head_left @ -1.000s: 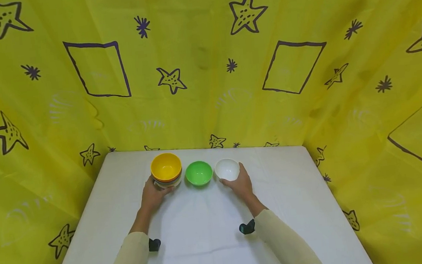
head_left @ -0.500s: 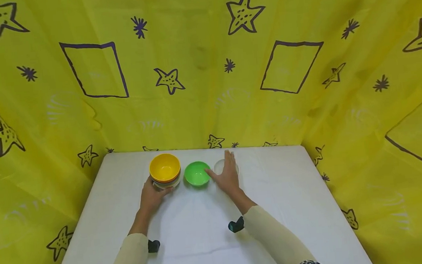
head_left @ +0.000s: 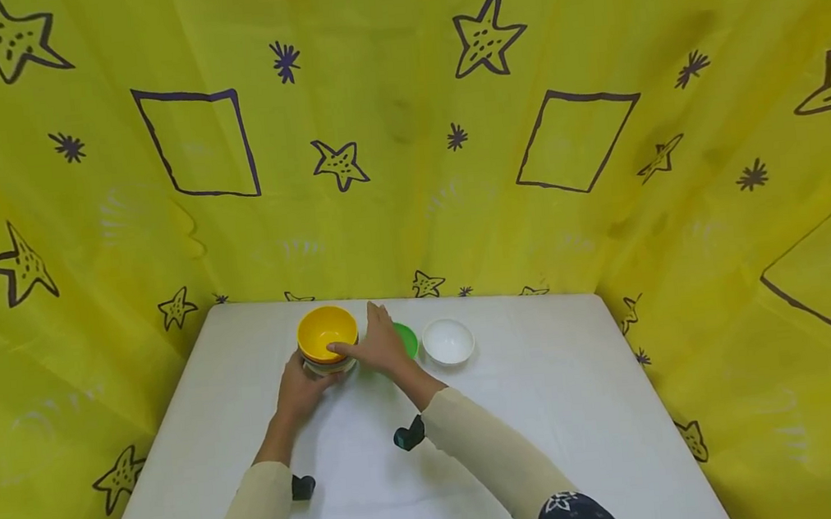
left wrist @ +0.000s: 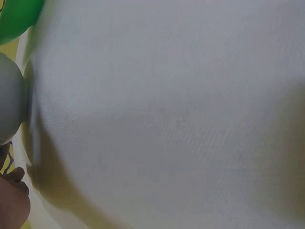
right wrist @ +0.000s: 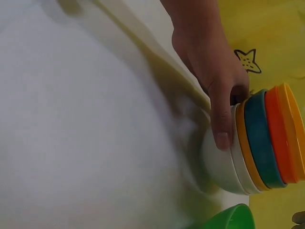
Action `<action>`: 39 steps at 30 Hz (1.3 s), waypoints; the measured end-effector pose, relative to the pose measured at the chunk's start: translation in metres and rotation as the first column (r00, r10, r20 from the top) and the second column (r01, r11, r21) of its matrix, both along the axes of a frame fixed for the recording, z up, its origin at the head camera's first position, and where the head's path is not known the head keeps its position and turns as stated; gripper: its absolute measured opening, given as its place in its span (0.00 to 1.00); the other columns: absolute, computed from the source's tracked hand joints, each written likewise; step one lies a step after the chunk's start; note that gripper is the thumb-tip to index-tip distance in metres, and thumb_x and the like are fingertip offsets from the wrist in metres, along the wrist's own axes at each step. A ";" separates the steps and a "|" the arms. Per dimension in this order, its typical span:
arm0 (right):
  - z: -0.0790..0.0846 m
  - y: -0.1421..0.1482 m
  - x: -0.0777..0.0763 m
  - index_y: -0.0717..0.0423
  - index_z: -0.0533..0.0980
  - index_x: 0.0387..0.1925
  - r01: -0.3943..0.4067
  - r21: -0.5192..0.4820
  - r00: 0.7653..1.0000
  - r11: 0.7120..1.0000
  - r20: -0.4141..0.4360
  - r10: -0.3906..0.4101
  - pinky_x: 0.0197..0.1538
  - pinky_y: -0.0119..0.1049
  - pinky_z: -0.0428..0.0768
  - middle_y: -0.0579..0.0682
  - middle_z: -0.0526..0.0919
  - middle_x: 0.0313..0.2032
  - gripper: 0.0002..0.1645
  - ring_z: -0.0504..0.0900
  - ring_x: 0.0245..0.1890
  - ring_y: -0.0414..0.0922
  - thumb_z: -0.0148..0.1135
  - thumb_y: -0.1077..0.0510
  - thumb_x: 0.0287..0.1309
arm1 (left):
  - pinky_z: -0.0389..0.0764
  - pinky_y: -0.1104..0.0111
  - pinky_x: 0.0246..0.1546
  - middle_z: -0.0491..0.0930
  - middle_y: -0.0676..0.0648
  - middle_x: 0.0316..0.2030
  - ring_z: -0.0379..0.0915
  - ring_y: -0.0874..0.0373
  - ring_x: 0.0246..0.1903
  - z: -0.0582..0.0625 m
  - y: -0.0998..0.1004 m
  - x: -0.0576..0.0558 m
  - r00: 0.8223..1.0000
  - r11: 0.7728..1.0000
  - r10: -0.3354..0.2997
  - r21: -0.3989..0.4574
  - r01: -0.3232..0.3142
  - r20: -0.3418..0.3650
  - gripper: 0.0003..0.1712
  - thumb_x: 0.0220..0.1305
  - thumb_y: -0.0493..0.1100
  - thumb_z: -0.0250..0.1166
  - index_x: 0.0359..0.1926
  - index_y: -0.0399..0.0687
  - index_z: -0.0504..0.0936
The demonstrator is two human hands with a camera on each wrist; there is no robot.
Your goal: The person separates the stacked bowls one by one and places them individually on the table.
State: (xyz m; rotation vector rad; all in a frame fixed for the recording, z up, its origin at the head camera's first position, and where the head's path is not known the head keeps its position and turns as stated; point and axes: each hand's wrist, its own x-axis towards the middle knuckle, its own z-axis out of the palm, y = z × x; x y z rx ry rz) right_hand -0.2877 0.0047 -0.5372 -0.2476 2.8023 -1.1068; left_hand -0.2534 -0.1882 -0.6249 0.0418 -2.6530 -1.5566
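My left hand (head_left: 301, 389) grips the lower part of a stack of nested bowls (head_left: 321, 331) at the table's back left. In the right wrist view, its thumb presses the white bottom bowl (right wrist: 217, 162); above that sit cream, amber, teal, orange and yellow rims. My right hand (head_left: 378, 341) is at the stack's right side, fingers straight, thumb stretched over the top yellow bowl (head_left: 318, 327). Whether that thumb touches the bowl I cannot tell. A green bowl (head_left: 410, 340) stands just right of the stack, partly hidden by my right hand. Further right is a single white bowl (head_left: 448, 342).
The bowls stand near the back edge of a white-covered table (head_left: 548, 413). A yellow curtain (head_left: 411, 210) with drawn stars and frames closes off the back and sides. Dark camera mounts (head_left: 409, 433) stick out from both wrists.
My right hand has let go of the white bowl and moved left, past the green bowl, to the stack. My left hand has kept its grip there.
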 end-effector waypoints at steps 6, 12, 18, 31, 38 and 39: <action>-0.004 -0.010 -0.004 0.63 0.50 0.82 -0.024 0.081 1.000 0.996 0.015 0.023 0.77 0.54 0.63 0.62 0.56 0.80 0.73 0.57 0.79 0.57 0.73 0.26 0.53 | 0.57 0.38 0.75 0.65 0.28 0.73 0.58 0.33 0.74 -0.002 -0.001 0.001 1.000 1.000 -0.001 -0.011 0.001 0.008 0.57 0.58 0.51 0.81 0.77 0.32 0.60; -0.005 -0.011 -0.005 0.57 0.68 0.73 -0.085 0.035 0.993 0.996 -0.080 0.088 0.66 0.48 0.78 0.54 0.79 0.64 0.62 0.75 0.65 0.52 0.77 0.26 0.47 | 0.56 0.41 0.76 0.64 0.31 0.74 0.58 0.35 0.75 -0.002 -0.001 0.000 1.000 1.000 -0.010 0.014 0.010 -0.006 0.55 0.59 0.49 0.82 0.77 0.34 0.60; -0.003 -0.013 -0.002 0.53 0.69 0.72 -0.137 -0.023 0.986 0.990 -0.097 0.134 0.56 0.41 0.82 0.47 0.81 0.56 0.62 0.79 0.52 0.44 0.82 0.28 0.41 | 0.54 0.39 0.76 0.63 0.30 0.75 0.56 0.34 0.76 0.000 -0.001 0.002 0.999 1.000 -0.018 0.019 0.019 -0.036 0.55 0.60 0.51 0.81 0.77 0.34 0.60; -0.001 -0.017 0.000 0.53 0.68 0.71 -0.157 -0.038 0.981 0.987 -0.123 0.151 0.54 0.38 0.82 0.48 0.80 0.56 0.58 0.79 0.51 0.44 0.83 0.35 0.44 | 0.58 0.39 0.75 0.66 0.31 0.73 0.59 0.34 0.74 -0.003 -0.001 0.002 0.999 1.000 -0.014 0.013 0.015 -0.036 0.53 0.59 0.51 0.81 0.76 0.35 0.63; 0.001 -0.017 0.000 0.53 0.69 0.66 -0.144 -0.081 0.982 0.986 -0.135 0.132 0.52 0.35 0.82 0.45 0.80 0.51 0.52 0.79 0.47 0.41 0.83 0.38 0.45 | 0.57 0.41 0.76 0.65 0.30 0.74 0.58 0.35 0.75 -0.004 -0.002 0.000 1.000 1.000 -0.021 0.002 0.021 -0.024 0.54 0.60 0.51 0.81 0.76 0.35 0.62; 0.001 -0.017 -0.001 0.53 0.69 0.66 -0.143 -0.085 0.982 0.986 -0.139 0.130 0.52 0.35 0.81 0.45 0.80 0.52 0.51 0.79 0.48 0.41 0.83 0.38 0.45 | 0.56 0.41 0.76 0.65 0.30 0.74 0.58 0.35 0.75 -0.005 -0.003 -0.001 1.000 1.000 -0.020 -0.006 0.019 -0.023 0.54 0.60 0.52 0.81 0.76 0.35 0.62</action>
